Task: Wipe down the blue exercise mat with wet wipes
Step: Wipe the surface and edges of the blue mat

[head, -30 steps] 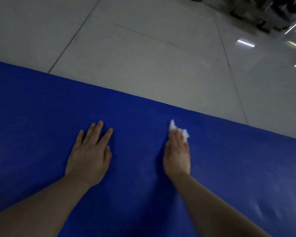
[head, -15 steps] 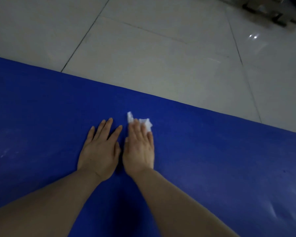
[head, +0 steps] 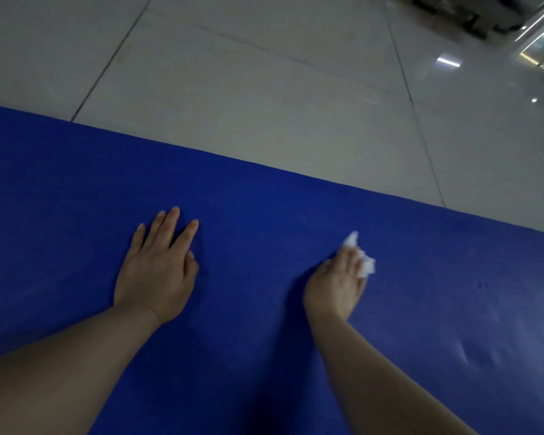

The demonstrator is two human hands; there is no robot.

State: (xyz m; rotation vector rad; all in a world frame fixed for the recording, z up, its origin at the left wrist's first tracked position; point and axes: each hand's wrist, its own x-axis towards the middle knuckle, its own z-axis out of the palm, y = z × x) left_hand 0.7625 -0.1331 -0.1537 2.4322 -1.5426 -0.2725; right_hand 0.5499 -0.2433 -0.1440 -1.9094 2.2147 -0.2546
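Observation:
The blue exercise mat (head: 264,215) lies on the floor and fills the lower part of the head view. My left hand (head: 159,265) rests flat on it, palm down, fingers spread and straight. To its right, my right hand (head: 336,281) presses a crumpled white wet wipe (head: 365,265) against the mat. The wipe sticks out past the fingertips and at the hand's right side; most of it is hidden under the fingers. Both forearms reach in from the bottom edge.
Pale tiled floor (head: 264,89) with dark grout lines stretches beyond the mat's far edge. Dark equipment and shiny metal parts (head: 490,17) sit at the top right corner. Faint light scuffs (head: 465,356) mark the mat at the right.
My right hand has slid the wipe to the right along the mat, away from my left hand, after lying close beside it half a second ago. The left hand stays flat in place.

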